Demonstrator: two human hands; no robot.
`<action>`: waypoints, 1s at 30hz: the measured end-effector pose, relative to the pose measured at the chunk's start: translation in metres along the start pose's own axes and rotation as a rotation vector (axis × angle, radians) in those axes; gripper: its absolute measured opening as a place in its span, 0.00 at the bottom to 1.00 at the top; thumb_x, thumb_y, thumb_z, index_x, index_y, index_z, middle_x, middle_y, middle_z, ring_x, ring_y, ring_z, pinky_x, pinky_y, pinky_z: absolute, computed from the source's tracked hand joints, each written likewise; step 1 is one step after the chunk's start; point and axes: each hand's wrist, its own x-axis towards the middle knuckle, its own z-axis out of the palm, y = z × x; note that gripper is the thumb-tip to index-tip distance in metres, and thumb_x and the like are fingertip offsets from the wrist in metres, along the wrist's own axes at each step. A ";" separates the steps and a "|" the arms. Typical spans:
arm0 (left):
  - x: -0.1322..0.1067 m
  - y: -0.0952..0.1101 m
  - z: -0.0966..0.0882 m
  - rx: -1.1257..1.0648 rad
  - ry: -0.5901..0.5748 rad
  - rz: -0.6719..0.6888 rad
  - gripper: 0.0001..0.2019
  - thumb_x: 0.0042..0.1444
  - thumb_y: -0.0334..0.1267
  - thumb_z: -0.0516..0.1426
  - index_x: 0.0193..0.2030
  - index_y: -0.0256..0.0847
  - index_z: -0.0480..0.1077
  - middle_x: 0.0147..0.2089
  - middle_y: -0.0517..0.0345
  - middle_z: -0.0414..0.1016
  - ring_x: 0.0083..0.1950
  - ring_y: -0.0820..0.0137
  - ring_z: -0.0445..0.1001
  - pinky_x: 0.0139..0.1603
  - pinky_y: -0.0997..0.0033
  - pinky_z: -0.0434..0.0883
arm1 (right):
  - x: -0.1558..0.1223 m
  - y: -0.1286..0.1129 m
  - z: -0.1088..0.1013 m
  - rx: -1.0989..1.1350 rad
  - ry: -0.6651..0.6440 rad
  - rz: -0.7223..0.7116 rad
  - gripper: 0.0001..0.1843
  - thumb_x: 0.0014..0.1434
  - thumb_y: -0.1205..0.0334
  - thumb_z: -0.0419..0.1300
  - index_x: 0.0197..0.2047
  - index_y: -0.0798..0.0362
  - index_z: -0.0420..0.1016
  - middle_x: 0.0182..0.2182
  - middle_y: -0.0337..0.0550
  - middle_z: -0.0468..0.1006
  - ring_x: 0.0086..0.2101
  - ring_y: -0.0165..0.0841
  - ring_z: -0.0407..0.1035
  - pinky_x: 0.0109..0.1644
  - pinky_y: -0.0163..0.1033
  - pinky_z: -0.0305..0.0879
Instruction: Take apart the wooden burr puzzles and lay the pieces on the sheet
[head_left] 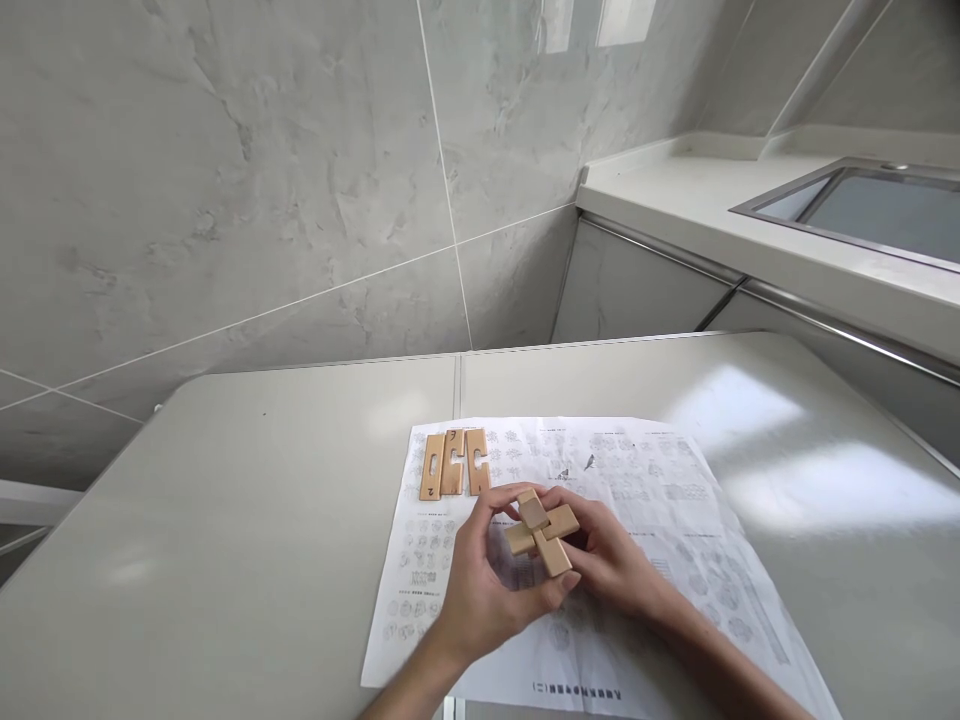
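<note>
Several interlocked wooden puzzle pieces [553, 552] form a cross shape, held just above a printed sheet. My left hand [491, 580] curves around the cross from the left, with its thumb at the lower end and its fingers at the upper end. On the other side, my right hand [604, 550] grips it from the right and behind; some of its fingers are hidden by the wood. Three flat wooden pieces lie side by side on the sheet beyond my left hand: a slotted one [431, 467], a notched one [453, 462] and another notched one [477, 462].
The white paper sheet [675, 480], printed with small diagrams, lies upside down to me on a pale folding table [262, 520] with a centre seam. Behind it is a grey tiled wall [300, 150]. A white counter [675, 190] with a sink [877, 210] stands at the right.
</note>
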 end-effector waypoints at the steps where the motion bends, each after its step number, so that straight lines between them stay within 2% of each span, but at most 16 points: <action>1: 0.000 -0.001 0.000 0.006 0.010 0.012 0.31 0.50 0.40 0.76 0.59 0.46 0.71 0.63 0.45 0.78 0.64 0.51 0.77 0.67 0.48 0.74 | 0.000 0.000 0.000 -0.010 -0.003 -0.005 0.06 0.68 0.58 0.65 0.41 0.51 0.75 0.33 0.40 0.78 0.31 0.33 0.65 0.34 0.37 0.62; 7: 0.000 -0.006 0.002 0.001 0.044 0.047 0.31 0.49 0.38 0.76 0.56 0.47 0.69 0.60 0.48 0.78 0.61 0.53 0.78 0.65 0.48 0.75 | 0.000 0.000 0.001 -0.003 0.022 -0.036 0.09 0.71 0.56 0.64 0.40 0.50 0.72 0.28 0.36 0.75 0.28 0.31 0.62 0.33 0.36 0.59; 17: -0.002 -0.002 -0.002 0.013 0.010 -0.034 0.31 0.51 0.45 0.76 0.60 0.49 0.72 0.64 0.45 0.78 0.61 0.51 0.78 0.65 0.44 0.74 | 0.000 -0.004 -0.003 0.062 -0.019 0.055 0.02 0.67 0.65 0.63 0.40 0.50 0.73 0.32 0.38 0.76 0.31 0.32 0.64 0.36 0.37 0.63; 24: 0.000 0.001 0.001 -0.041 0.023 -0.052 0.30 0.52 0.43 0.76 0.59 0.49 0.72 0.64 0.47 0.78 0.62 0.51 0.78 0.65 0.44 0.76 | 0.000 -0.003 -0.002 0.084 0.014 0.050 0.05 0.68 0.62 0.65 0.41 0.50 0.72 0.34 0.38 0.77 0.31 0.31 0.66 0.36 0.36 0.64; 27: 0.000 0.002 0.002 -0.101 0.042 -0.067 0.29 0.53 0.43 0.75 0.59 0.49 0.71 0.66 0.47 0.77 0.64 0.51 0.78 0.66 0.46 0.76 | 0.001 -0.006 -0.001 0.087 -0.016 0.065 0.07 0.71 0.56 0.65 0.46 0.49 0.73 0.36 0.39 0.77 0.32 0.31 0.67 0.36 0.37 0.66; 30: 0.000 0.001 0.002 -0.141 0.069 -0.093 0.29 0.53 0.42 0.75 0.59 0.49 0.71 0.67 0.48 0.75 0.66 0.52 0.77 0.66 0.49 0.77 | 0.001 -0.009 -0.001 0.082 -0.070 0.062 0.16 0.71 0.51 0.66 0.56 0.48 0.73 0.40 0.42 0.78 0.32 0.32 0.68 0.38 0.39 0.69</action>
